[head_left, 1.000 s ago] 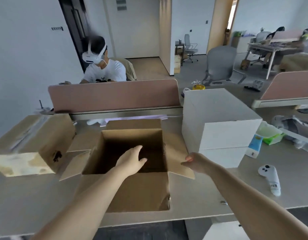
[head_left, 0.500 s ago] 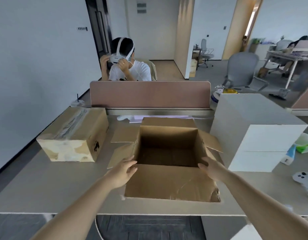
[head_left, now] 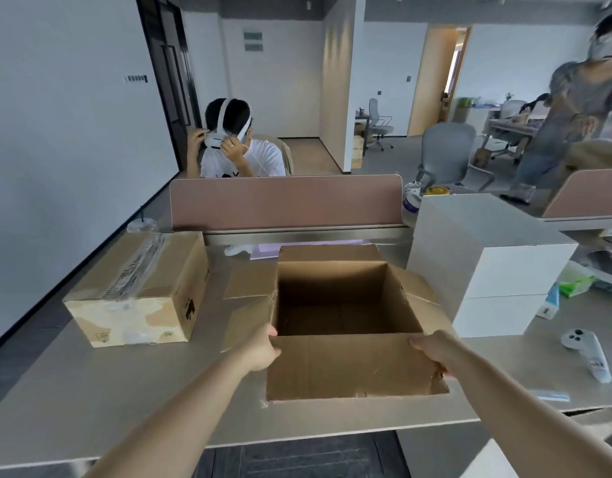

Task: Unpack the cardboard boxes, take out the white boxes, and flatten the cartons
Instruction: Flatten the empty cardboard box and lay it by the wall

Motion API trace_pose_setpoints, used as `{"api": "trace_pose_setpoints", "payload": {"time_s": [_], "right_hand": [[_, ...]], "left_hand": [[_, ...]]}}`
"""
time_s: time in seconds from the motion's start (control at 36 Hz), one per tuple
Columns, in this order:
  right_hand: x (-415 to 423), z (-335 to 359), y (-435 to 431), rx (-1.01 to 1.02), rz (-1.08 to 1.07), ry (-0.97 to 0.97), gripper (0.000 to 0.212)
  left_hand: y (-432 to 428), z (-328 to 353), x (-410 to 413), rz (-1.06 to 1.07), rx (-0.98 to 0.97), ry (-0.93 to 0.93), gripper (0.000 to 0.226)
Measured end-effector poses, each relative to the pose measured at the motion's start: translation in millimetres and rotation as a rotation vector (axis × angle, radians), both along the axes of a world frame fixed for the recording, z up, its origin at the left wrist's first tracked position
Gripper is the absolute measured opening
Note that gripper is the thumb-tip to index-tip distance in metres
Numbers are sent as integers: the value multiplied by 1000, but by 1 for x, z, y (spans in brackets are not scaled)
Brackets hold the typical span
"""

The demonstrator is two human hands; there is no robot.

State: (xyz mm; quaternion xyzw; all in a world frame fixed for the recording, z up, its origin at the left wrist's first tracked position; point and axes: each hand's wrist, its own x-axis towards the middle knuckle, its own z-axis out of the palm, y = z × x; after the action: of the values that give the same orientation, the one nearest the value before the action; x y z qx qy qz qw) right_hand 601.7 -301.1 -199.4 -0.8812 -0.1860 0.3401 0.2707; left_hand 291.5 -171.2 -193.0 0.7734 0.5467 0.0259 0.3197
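An open, empty cardboard carton (head_left: pixel 349 367) stands on the grey desk (head_left: pixel 125 391) in front of me, its flaps folded outward. My left hand (head_left: pixel 261 350) grips its near left corner and my right hand (head_left: pixel 432 351) grips its near right corner. Two white boxes (head_left: pixel 504 270) are stacked right of the carton, touching its right flap. A second carton (head_left: pixel 139 291), sealed with clear tape, lies at the left of the desk.
A pink divider panel (head_left: pixel 287 201) runs along the desk's far edge, with a seated person in a headset (head_left: pixel 235 143) behind it. A white controller (head_left: pixel 587 353) and green packets (head_left: pixel 573 288) lie at the right. Another person (head_left: pixel 573 108) moves at the far right.
My left hand came out of the carton and my right hand left the flap; both now hold the near corners. The view has shifted so the carton sits more central.
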Motion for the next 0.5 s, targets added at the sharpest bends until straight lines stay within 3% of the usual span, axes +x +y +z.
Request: {"api": "trace_pose_setpoints", "payload": {"time_s": [0.31, 0.42, 0.5], "right_hand": [[4, 58, 13, 412, 70, 28, 30], [4, 92, 24, 553, -86, 340, 36], [0, 109, 21, 645, -32, 564, 57]], "left_hand": [[28, 58, -5, 180, 87, -484, 27], [33, 89, 2, 253, 5, -703, 24], [34, 99, 3, 355, -211, -881, 44]]}}
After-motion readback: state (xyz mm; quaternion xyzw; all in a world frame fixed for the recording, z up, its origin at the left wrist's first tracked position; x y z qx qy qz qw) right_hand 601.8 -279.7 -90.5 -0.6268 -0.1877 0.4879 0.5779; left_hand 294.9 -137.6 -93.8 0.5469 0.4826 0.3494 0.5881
